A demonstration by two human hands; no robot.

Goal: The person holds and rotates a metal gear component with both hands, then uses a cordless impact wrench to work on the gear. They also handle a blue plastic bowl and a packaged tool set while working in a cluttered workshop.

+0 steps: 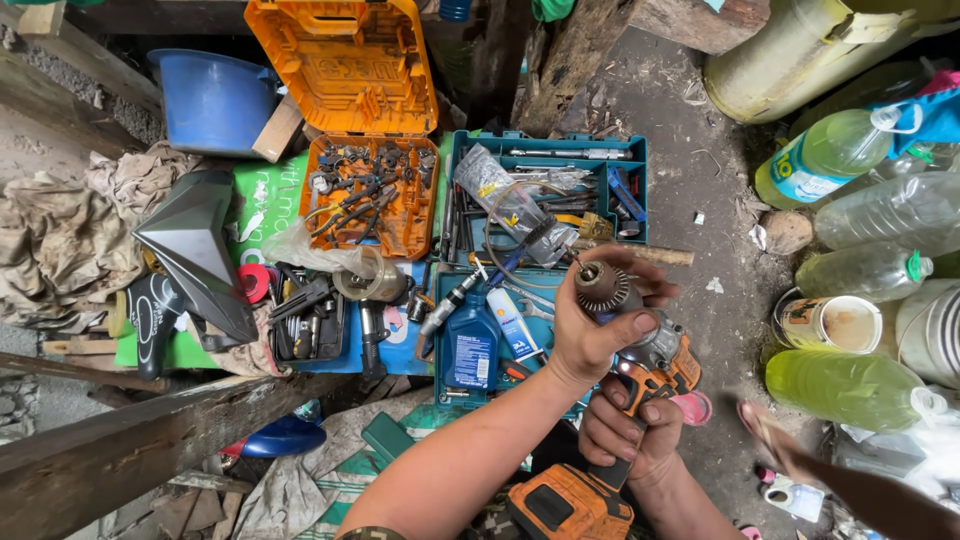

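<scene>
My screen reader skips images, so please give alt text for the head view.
Two hands hold an orange cordless drill: the left hand wraps its chuck, the right hand grips the handle. Behind lie an open teal toolbox and an orange case.

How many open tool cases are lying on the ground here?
2: an orange case at top centre with its lid raised, and a teal case just right of it, full of tools. More may be hidden under the clutter.

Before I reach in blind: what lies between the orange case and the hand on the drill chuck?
In the head view, the open teal toolbox with loose tools lies between orange case and left hand.
</scene>
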